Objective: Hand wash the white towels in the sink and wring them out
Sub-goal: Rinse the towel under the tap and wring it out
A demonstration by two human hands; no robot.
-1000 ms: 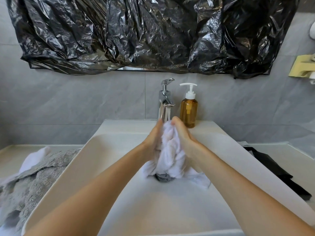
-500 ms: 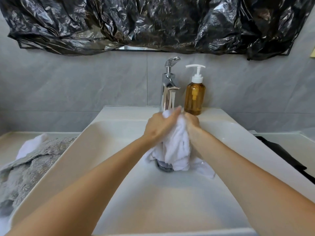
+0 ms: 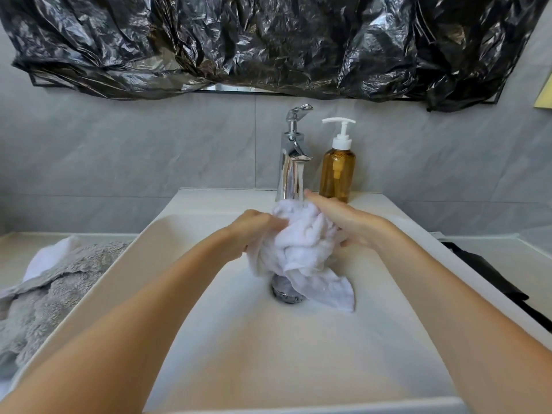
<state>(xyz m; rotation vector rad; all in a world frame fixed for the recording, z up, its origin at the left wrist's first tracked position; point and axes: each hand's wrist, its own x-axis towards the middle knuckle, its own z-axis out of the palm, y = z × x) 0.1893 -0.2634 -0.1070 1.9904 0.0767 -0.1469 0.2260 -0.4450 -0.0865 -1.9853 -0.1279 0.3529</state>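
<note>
A bunched, wet white towel (image 3: 298, 243) is held between both my hands over the white sink (image 3: 268, 354), right under the chrome faucet (image 3: 291, 162), which runs a thin stream of water onto it. My left hand (image 3: 251, 231) grips the towel's left side with curled fingers. My right hand (image 3: 349, 222) presses on its right side with the fingers stretched along the top and the thumb under it. One corner of the towel trails down beside the metal drain (image 3: 283, 291).
An amber pump soap bottle (image 3: 337, 171) stands right of the faucet. A grey towel (image 3: 44, 294) with a white towel (image 3: 50, 258) under it lies on the counter at left. A dark cloth (image 3: 493, 282) lies at right. Black plastic sheeting (image 3: 268, 40) covers the mirror above.
My hands have rubbed the towel against each other: the left drew back and lower, the right slid forward over the top. The towel's corner now spreads further beside the drain.
</note>
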